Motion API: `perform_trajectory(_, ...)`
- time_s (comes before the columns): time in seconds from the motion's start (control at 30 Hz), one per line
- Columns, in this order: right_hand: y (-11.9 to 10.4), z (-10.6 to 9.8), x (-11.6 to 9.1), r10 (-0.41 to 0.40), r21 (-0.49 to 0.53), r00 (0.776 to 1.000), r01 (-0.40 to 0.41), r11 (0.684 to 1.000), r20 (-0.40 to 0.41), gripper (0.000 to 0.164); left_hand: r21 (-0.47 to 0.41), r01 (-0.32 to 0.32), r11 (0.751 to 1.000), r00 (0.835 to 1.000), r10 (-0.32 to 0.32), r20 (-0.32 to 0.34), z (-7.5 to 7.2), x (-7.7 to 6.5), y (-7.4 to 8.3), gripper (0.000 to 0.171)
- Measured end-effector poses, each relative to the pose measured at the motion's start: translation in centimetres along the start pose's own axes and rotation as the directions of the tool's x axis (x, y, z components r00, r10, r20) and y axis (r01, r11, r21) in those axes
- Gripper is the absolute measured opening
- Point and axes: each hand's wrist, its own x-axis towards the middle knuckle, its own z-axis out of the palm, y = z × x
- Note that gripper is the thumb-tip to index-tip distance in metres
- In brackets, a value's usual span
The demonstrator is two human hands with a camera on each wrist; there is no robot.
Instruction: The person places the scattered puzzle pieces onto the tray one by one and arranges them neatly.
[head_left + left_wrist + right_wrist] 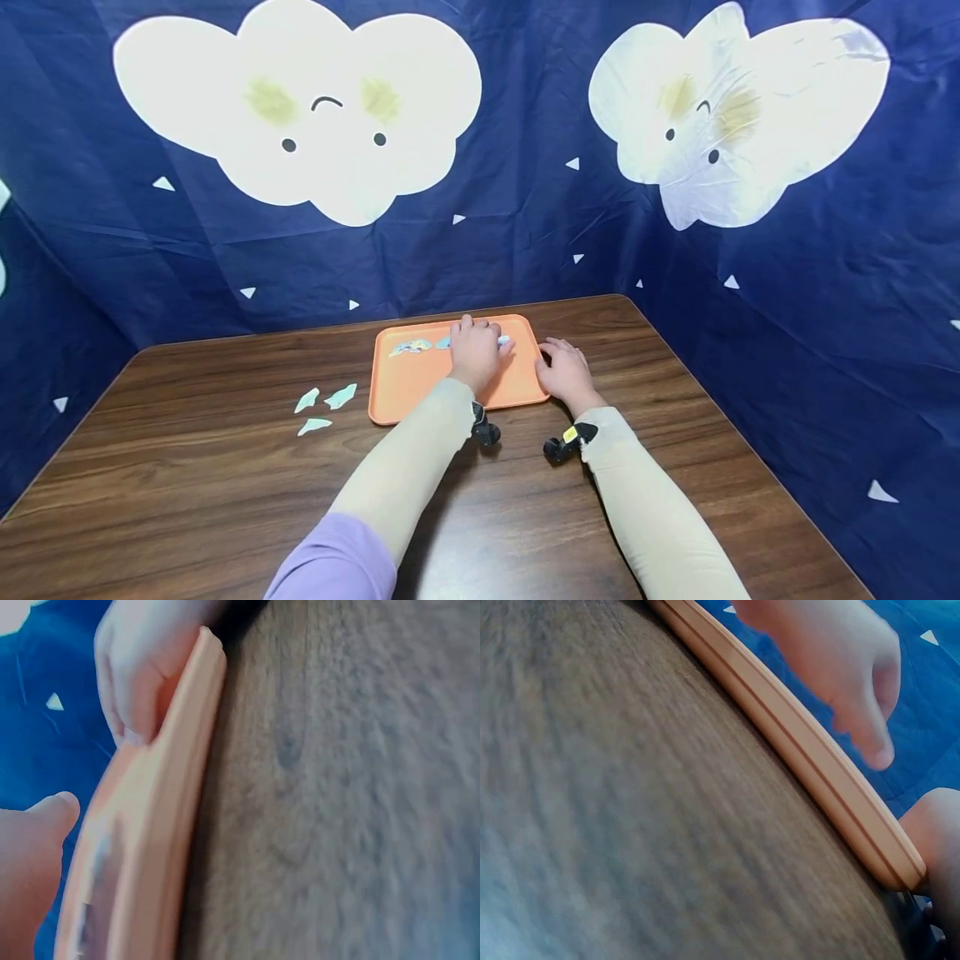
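An orange tray (405, 387) lies on the wooden table with flat, pale blue-green cut-out pieces on it. At its upper left is a patterned piece (411, 347); beside it, a bluish piece (443, 342) is partly covered by my left hand (475, 350). That hand reaches over the tray, thumb apart from the fingers, and another pale piece (503, 340) shows by the thumb. What lies under its palm is hidden. My right hand (566, 371) holds the tray's right edge, its fingers curled at the rim in the left wrist view.
Three loose pale green pieces, one of them a pointed piece (314, 426), lie on the table (187, 467) left of the tray. A dark blue curtain (525, 250) with white clouds stands behind the table and along its right side. Each wrist carries a small black camera (486, 429).
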Motion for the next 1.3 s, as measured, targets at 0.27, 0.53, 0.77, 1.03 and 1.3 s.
perform_trajectory(0.27,-0.1,0.0,-0.1,0.001,0.014,1.000,-0.001,1.000,-0.002,0.044,-0.166,-0.008,0.986,0.997,-0.004,-0.072,-2.5,-1.5,-1.5,0.039)
perform_trajectory(0.53,-0.1,-0.2,-0.1,0.018,0.004,1.000,-0.018,1.000,0.018,0.045,-0.252,-0.010,0.968,0.985,-0.034,-0.170,-3.3,-3.9,-4.2,0.025)
perform_trajectory(0.77,-0.2,-0.1,-0.1,0.016,0.001,1.000,-0.016,1.000,0.020,0.045,-0.309,-0.003,0.951,0.980,-0.058,-0.190,-4.5,-6.4,-7.0,0.026)
perform_trajectory(1.03,-0.3,-0.2,-0.1,0.013,-0.001,1.000,-0.013,1.000,0.019,0.045,-0.301,-0.001,0.954,0.975,-0.067,-0.213,-5.2,-9.0,-9.6,0.023)
perform_trajectory(1.3,-0.4,-0.3,-0.2,0.021,0.008,1.000,-0.021,1.000,0.023,0.046,-0.334,0.003,0.943,0.956,-0.100,-0.274,-5.6,-10.9,-13.4,0.025)
